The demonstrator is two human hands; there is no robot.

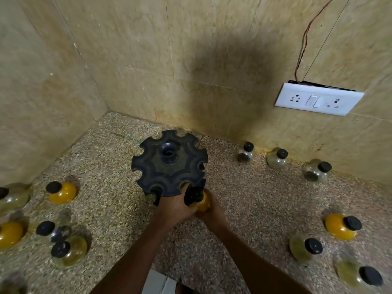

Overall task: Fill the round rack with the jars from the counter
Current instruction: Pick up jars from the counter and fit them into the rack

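Observation:
A dark round rack [167, 164] with notches around its rim stands in the middle of the speckled counter [254, 200]. My left hand [176, 205] grips the rack's near edge. My right hand [212, 211] holds a yellow-filled jar [202, 201] with a black lid pressed against a near notch. On the left lie several jars, among them a yellow one [62, 192] and a clear one [70, 251]. On the right are a yellow jar [341, 227] and a greenish jar [304, 248]. Three clear jars stand by the back wall, the nearest one [245, 152] right of the rack.
Tiled walls meet in a corner behind the rack. A white socket and switch plate [318, 99] hangs on the right wall with thin wires above it. A pale object [159, 282] shows at the counter's near edge between my arms.

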